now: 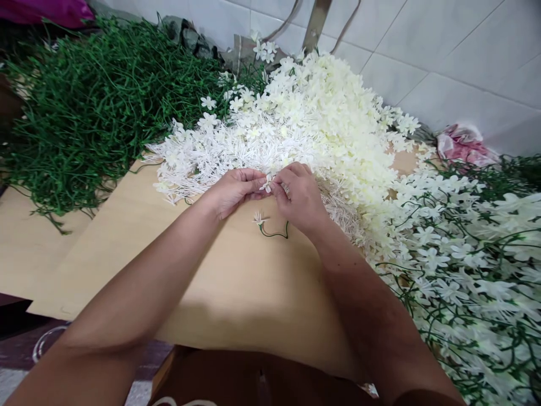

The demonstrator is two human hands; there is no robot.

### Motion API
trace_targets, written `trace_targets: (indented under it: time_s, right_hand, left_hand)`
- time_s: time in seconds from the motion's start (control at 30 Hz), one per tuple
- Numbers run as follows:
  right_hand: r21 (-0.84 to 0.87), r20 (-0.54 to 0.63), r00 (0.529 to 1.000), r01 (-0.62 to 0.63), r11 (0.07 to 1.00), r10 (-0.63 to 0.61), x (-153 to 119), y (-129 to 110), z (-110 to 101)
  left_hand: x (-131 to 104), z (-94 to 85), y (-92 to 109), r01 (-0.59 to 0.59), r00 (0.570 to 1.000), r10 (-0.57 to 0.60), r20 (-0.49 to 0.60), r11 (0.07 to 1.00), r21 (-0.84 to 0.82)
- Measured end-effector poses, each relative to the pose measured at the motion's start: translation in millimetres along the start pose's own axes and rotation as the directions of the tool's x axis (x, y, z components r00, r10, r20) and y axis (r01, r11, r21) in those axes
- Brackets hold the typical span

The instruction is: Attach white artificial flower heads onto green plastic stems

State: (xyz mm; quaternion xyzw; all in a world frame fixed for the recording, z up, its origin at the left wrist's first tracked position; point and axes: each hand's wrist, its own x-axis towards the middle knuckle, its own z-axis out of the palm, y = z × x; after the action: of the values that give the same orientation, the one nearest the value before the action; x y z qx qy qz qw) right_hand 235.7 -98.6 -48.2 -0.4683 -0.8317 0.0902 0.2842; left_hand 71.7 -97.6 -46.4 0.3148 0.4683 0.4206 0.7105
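My left hand (242, 192) and my right hand (298, 194) meet over the board, fingertips pinched together around a small white artificial flower (268, 182). Both sets of fingers are closed on it, and the fingertips partly cover it. Just below them, a green artificial stem (274, 234) with a pale stamen tuft (259, 219) at one end lies on the board, touched by neither hand. Right behind the hands rises a heap of white stamen pieces (211, 149), which runs into a heap of cream flower heads (338, 113).
Loose green stems (110, 96) are piled at the left. On the right lies a mass of white flowers on green stems (456, 259). The tan board (236, 282) spans the front, and a white tiled wall (443, 39) stands behind. A pink-and-white bag (462, 145) sits at the back right.
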Motion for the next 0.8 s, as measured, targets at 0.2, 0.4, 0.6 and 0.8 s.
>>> trace_targets:
  time_s: [0.2, 0.4, 0.6, 0.8]
  right_hand:
    - [-0.022, -0.057, 0.998, 0.039, 0.999, -0.04, -0.5, -3.2, -0.2]
    - [-0.045, -0.088, 0.993, 0.071, 0.996, -0.075, -2.3, -5.7, 2.9]
    - [0.027, -0.129, 0.986, 0.109, 0.994, -0.105, -2.7, -1.3, 5.7]
    - [0.363, -0.067, 0.997, -0.018, 0.931, 0.045, 0.0, 3.8, 1.7]
  left_hand:
    - [2.0, -1.3, -1.3, -0.008, 1.0, 0.009, -0.021, 1.0, 0.007]
    - [1.6, 0.2, 0.0, -0.001, 1.0, 0.001, -0.026, 1.0, 0.006]
    - [1.8, -2.1, 1.6, 0.004, 0.998, -0.005, 0.056, 1.0, 0.018]
    - [-0.2, -3.0, 1.9, -0.04, 0.995, 0.037, 0.09, 0.999, 0.028]
